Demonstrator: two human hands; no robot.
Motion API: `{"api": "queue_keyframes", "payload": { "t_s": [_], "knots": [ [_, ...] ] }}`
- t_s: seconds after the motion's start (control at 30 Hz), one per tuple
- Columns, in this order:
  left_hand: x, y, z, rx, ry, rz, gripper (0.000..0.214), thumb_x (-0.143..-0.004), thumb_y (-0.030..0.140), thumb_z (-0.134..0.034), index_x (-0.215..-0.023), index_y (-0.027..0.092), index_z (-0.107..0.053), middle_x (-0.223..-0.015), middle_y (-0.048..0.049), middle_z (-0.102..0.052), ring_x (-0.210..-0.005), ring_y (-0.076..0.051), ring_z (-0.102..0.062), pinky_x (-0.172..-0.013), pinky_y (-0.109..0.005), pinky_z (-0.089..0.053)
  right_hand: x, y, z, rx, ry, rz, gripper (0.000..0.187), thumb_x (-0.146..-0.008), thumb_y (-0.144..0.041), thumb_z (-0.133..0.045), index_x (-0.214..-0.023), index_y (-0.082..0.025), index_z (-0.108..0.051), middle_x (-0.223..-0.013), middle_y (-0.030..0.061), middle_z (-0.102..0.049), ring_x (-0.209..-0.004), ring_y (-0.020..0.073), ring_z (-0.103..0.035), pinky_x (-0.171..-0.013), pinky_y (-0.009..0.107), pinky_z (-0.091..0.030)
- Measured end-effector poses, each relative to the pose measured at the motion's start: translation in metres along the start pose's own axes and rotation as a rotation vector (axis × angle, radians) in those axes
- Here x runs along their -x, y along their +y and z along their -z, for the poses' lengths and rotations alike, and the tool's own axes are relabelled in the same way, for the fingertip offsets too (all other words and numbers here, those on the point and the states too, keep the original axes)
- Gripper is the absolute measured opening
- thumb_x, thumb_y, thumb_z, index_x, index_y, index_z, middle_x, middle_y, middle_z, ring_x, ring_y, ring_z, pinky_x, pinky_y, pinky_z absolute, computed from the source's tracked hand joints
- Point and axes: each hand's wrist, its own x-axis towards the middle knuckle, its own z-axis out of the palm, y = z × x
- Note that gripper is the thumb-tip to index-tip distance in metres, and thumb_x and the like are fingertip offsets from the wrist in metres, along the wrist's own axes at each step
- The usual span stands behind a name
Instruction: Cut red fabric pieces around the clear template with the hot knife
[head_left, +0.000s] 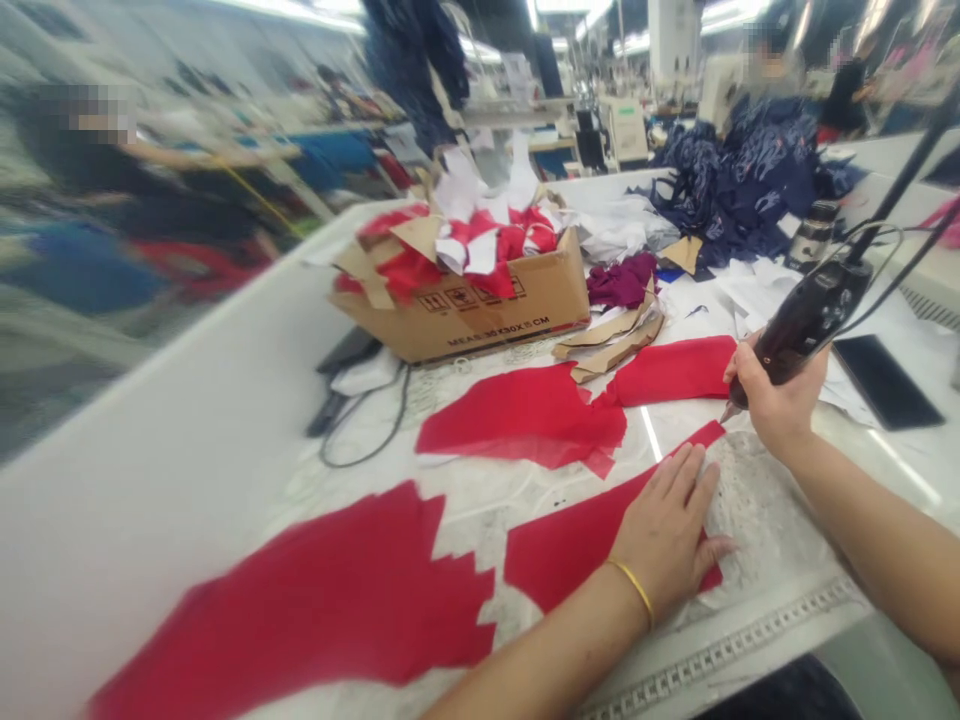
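My left hand (664, 530) was spread flat, fingers apart, pressing down on a bright red fabric panel (577, 540) that lay against a sheet of white lace (761, 510). A thin gold bangle (634, 590) circled my left wrist. My right hand (780, 400) was curled in a firm grip around a black corded handheld cutter (806, 325), its pointed metal tip (729, 410) right by the narrow end of the red panel, near the edge of the lace.

More red fabric pieces lay across the same white table (150, 480): a large jagged one (300, 600) toward the near left, and a long one (525, 420) beyond my hands. Past them stood a brown cardboard carton (465, 315) stuffed with red and white scraps. Beside it lay tan card pattern pieces (615, 340), a crumpled maroon cloth (621, 282) and a heap of navy printed fabric (739, 170). A black smartphone (885, 380) lay to my right. A co-worker (112, 170) stood at the left, and another person (772, 75) sat at the far end.
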Motion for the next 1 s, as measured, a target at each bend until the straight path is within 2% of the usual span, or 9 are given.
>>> {"api": "queue_keyframes", "payload": {
  "t_s": [0.1, 0.33, 0.5, 0.63, 0.73, 0.83, 1.0],
  "knots": [
    [0.0, 0.0, 0.001, 0.0, -0.001, 0.011, 0.069, -0.104, 0.059, -0.039, -0.152, 0.011, -0.037, -0.16, -0.0215, -0.035, -0.151, -0.034, -0.031, -0.121, -0.049, -0.035, -0.001, -0.003, 0.0, -0.201, 0.155, -0.142, 0.036, -0.092, -0.042, -0.062, -0.109, -0.028, -0.034, -0.079, -0.0025, -0.051, -0.062, 0.0187, -0.062, -0.059, 0.035, -0.057],
    [0.0, 0.0, -0.001, 0.038, 0.007, 0.014, 0.074, -0.102, 0.064, -0.039, -0.153, 0.01, -0.037, -0.159, -0.0225, -0.037, -0.151, -0.035, -0.03, -0.12, -0.052, -0.037, 0.001, -0.011, -0.002, -0.257, 0.138, -0.238, 0.035, -0.085, -0.034, -0.067, -0.097, -0.027, -0.035, -0.076, -0.0009, -0.053, -0.06, 0.0194, -0.06, -0.06, 0.038, -0.057],
    [-0.001, 0.0, 0.003, 0.033, 0.022, 0.002, 0.073, -0.102, 0.062, -0.042, -0.151, 0.008, -0.038, -0.158, -0.0233, -0.038, -0.15, -0.035, -0.032, -0.119, -0.051, -0.039, 0.001, -0.006, -0.004, -0.254, 0.181, -0.24, 0.034, -0.083, -0.032, -0.07, -0.094, -0.027, -0.038, -0.075, -0.0008, -0.055, -0.061, 0.0191, -0.061, -0.063, 0.038, -0.057],
    [0.008, 0.001, 0.023, -0.039, 0.091, -0.027, 0.062, -0.106, 0.051, -0.039, -0.15, 0.007, -0.038, -0.156, -0.0222, -0.042, -0.148, -0.034, -0.038, -0.117, -0.052, -0.042, -0.001, -0.006, -0.002, -0.41, 0.226, -0.16, 0.038, -0.082, -0.033, -0.073, -0.099, -0.027, -0.04, -0.07, -0.006, -0.056, -0.05, 0.0157, -0.058, -0.051, 0.033, -0.053],
    [0.025, 0.004, 0.042, -0.112, 0.128, -0.02, 0.049, -0.109, 0.038, -0.033, -0.145, 0.007, -0.045, -0.151, -0.0207, -0.049, -0.143, -0.033, -0.046, -0.114, -0.049, -0.047, 0.001, -0.016, 0.004, -0.535, 0.174, -0.128, 0.04, -0.085, -0.035, -0.073, -0.107, -0.028, -0.041, -0.067, -0.0082, -0.057, -0.048, 0.0154, -0.059, -0.048, 0.031, -0.052],
    [0.049, 0.012, 0.053, -0.124, 0.125, -0.024, 0.048, -0.109, 0.038, -0.032, -0.143, 0.007, -0.047, -0.148, -0.0194, -0.053, -0.141, -0.03, -0.048, -0.113, -0.045, -0.049, 0.01, -0.032, 0.013, -0.582, 0.071, -0.176, 0.039, -0.086, -0.037, -0.074, -0.108, -0.027, -0.043, -0.066, -0.0072, -0.058, -0.049, 0.0153, -0.058, -0.048, 0.031, -0.05],
    [0.077, 0.027, 0.045, -0.107, 0.08, -0.057, 0.059, -0.108, 0.048, -0.032, -0.144, 0.004, -0.046, -0.151, -0.0201, -0.05, -0.147, -0.031, -0.041, -0.115, -0.045, -0.046, 0.034, -0.058, 0.021, -0.574, -0.118, -0.299, 0.039, -0.083, -0.04, -0.077, -0.107, -0.025, -0.05, -0.075, -0.0001, -0.06, -0.062, 0.0193, -0.062, -0.057, 0.036, -0.054]
  ]
}}
